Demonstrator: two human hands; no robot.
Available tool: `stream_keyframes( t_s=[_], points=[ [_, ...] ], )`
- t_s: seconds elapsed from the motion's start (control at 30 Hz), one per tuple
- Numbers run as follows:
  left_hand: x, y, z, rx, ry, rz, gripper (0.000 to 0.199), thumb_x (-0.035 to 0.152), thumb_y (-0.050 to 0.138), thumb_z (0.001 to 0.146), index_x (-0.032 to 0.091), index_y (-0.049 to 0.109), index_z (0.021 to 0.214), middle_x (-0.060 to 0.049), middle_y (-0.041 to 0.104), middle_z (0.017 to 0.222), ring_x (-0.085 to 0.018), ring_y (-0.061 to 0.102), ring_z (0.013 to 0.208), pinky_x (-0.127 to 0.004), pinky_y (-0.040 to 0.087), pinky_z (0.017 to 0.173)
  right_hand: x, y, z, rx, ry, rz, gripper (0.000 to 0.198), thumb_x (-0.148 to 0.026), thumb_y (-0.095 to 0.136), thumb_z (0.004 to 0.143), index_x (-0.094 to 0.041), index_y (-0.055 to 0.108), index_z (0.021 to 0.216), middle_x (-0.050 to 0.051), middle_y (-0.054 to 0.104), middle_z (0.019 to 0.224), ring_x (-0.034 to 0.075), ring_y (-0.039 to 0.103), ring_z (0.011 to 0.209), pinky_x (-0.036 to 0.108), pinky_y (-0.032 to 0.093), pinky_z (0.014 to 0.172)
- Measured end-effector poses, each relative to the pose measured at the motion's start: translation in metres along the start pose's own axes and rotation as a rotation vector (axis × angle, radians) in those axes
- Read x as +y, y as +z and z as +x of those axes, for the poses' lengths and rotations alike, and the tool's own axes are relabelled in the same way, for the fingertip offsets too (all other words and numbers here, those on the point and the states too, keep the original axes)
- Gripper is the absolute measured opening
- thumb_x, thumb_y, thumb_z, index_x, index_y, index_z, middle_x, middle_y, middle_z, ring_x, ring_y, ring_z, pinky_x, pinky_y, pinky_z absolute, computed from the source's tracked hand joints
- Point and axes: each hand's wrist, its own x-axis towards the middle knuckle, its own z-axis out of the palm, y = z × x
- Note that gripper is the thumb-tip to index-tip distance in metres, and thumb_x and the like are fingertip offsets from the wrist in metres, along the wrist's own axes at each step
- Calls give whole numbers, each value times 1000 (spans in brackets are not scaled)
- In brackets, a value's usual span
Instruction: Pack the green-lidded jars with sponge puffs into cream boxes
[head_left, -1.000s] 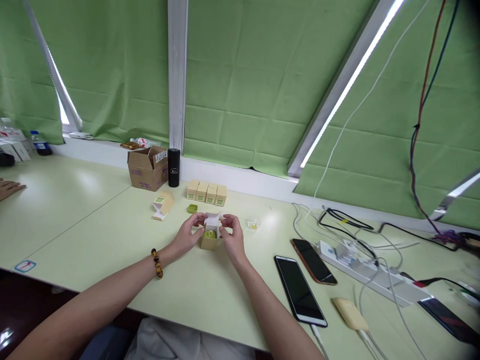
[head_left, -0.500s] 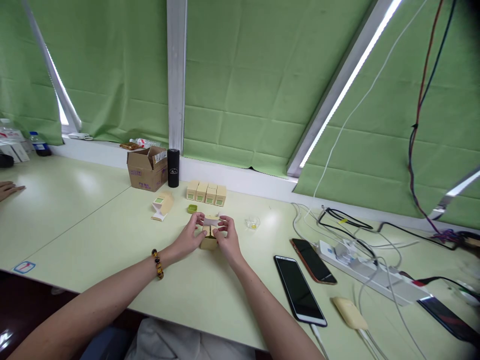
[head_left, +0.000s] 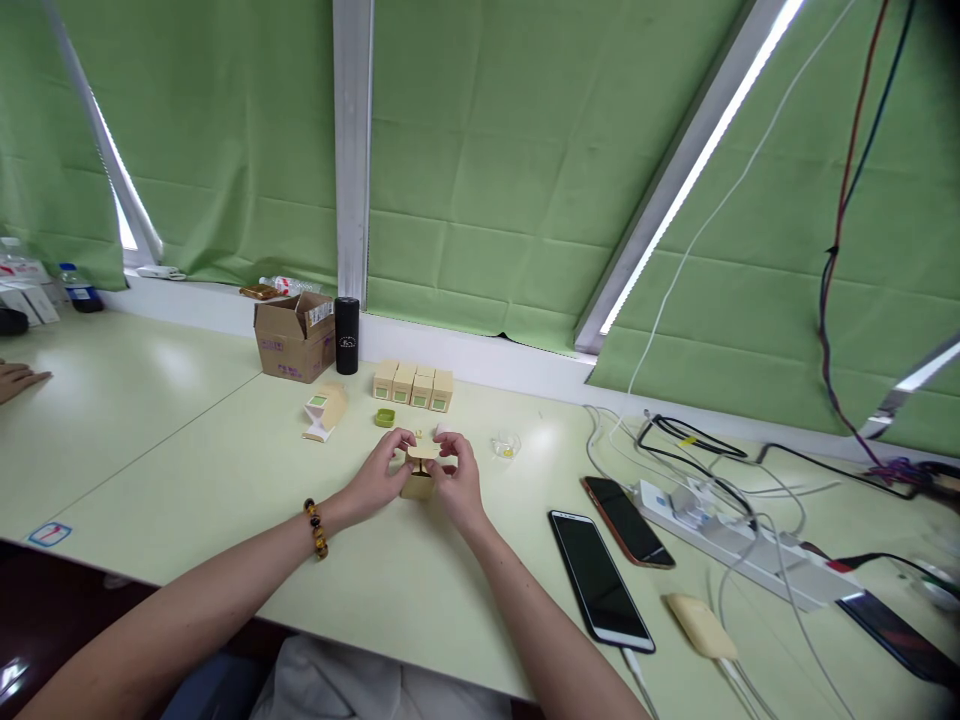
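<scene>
A small tan cardboard box stands upright on the table between my hands, its top flap folded partway down over the opening. My left hand grips its left side, fingertips at the flap. On the right side my right hand holds it the same way, thumb against the box top. Just beyond them sits a small green container. A clear plastic piece with a bit of yellow lies to the right. An opened tan box is at the left, and several closed tan boxes stand in a row behind.
A large cardboard carton and a black tumbler stand at the back. To the right lie a white-framed phone, another phone, a yellow case, and a power strip with tangled cables. Another person's hand rests far left.
The top flap of the small box has come down from standing up to lying nearly over the opening. Both hands have stayed at the box, with fingers shifted slightly.
</scene>
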Motion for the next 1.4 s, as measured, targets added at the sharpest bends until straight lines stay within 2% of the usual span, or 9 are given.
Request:
stream_keyframes(
  t_s=[0.2, 0.4, 0.53, 0.63, 0.77, 0.97, 1.2, 1.4],
  points=[
    [3, -1, 2, 26, 61, 34, 14, 22, 54, 90, 23, 57, 104, -5, 60, 111, -22, 56, 110, -36, 46, 100, -12, -8, 1, 19, -110, 51, 21, -18, 52, 74, -23, 62, 91, 4, 56, 97, 20, 55, 88, 29, 49, 67],
    [5, -5, 2, 28, 125, 81, 10, 20, 55, 89, 23, 58, 98, -6, 59, 110, -23, 55, 110, -38, 45, 101, -12, -17, 3, -33, -218, 18, 13, -27, 55, 84, -23, 64, 92, -1, 51, 78, 17, 50, 71, 31, 44, 67],
    [5, -12, 3, 23, 177, 61, 15, 20, 57, 88, 22, 60, 102, -8, 58, 116, -25, 54, 116, -40, 43, 106, -11, -20, 3, -95, -323, -57, 10, -28, 59, 85, -23, 65, 91, 0, 52, 78, 18, 49, 70, 32, 43, 68],
    [7, -22, 4, 8, 226, 62, 20, 22, 57, 89, 22, 63, 108, -9, 57, 116, -26, 54, 117, -42, 44, 106, -10, -20, 3, -96, -344, -94, 9, -27, 60, 85, -24, 65, 92, 0, 53, 78, 19, 50, 71, 33, 44, 68],
    [9, -30, 4, -13, 281, 208, 20, 30, 62, 91, 22, 67, 109, -10, 57, 112, -27, 54, 112, -43, 44, 104, -7, -20, 3, -103, -366, -132, 6, -26, 61, 85, -24, 64, 89, 0, 54, 78, 19, 51, 72, 33, 45, 68],
    [7, -28, 1, -21, 379, 344, 10, 26, 60, 94, 23, 68, 98, -8, 59, 102, -25, 55, 102, -41, 45, 95, -1, -19, 1, -149, -396, -161, 4, -22, 60, 84, -24, 60, 87, 0, 55, 76, 18, 52, 70, 32, 45, 66],
    [7, -27, -1, -24, 442, 387, 9, 16, 60, 91, 22, 65, 94, -6, 59, 98, -24, 54, 98, -41, 45, 90, 6, -19, 2, -158, -483, -187, 8, -18, 60, 79, -23, 58, 85, -1, 55, 73, 17, 51, 67, 30, 43, 63],
    [10, -27, -2, -24, 466, 413, 8, 15, 60, 90, 21, 64, 91, -6, 59, 97, -23, 53, 95, -41, 45, 88, 8, -20, 2, -159, -550, -226, 8, -17, 59, 80, -23, 56, 84, -1, 55, 72, 16, 51, 66, 30, 42, 61]
  ],
)
